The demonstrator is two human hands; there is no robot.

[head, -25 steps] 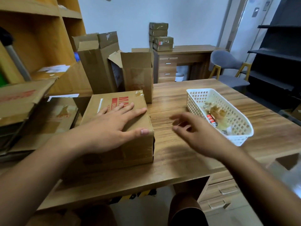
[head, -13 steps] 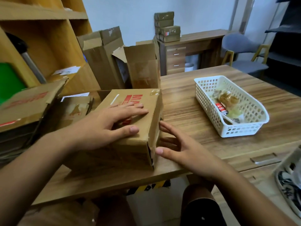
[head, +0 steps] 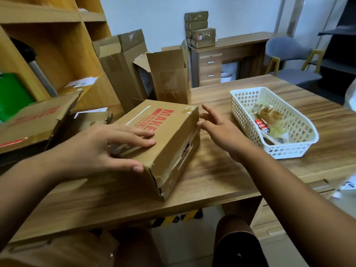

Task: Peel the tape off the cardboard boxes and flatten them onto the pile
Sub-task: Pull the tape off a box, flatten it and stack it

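- Half a second ago the right hand (head: 221,130) lay low beside the near end of the box's right side. It is now up by the far right corner, and the cardboard box (head: 169,135) has turned so its right side faces the camera more.
- The right hand's fingers are spread and hold nothing. They are blurred, so I cannot tell whether the tips touch the box edge.
- The left hand (head: 96,151) presses flat on the box top with straight fingers over the red print. Its thumb lies along the near edge.
- The box sits closed on the wooden table (head: 221,176) near the front edge. A scrap of tape (head: 187,109) clings to its far right corner, and the side seam looks torn and dark.
- The white basket (head: 285,151) stands to the right, well apart from the box. Its contents are crumpled and hard to make out.
- Two opened boxes (head: 169,78) stand upright just behind the closed one.
- The flattened cardboard pile (head: 36,120) lies at the left and is cut off by the frame.
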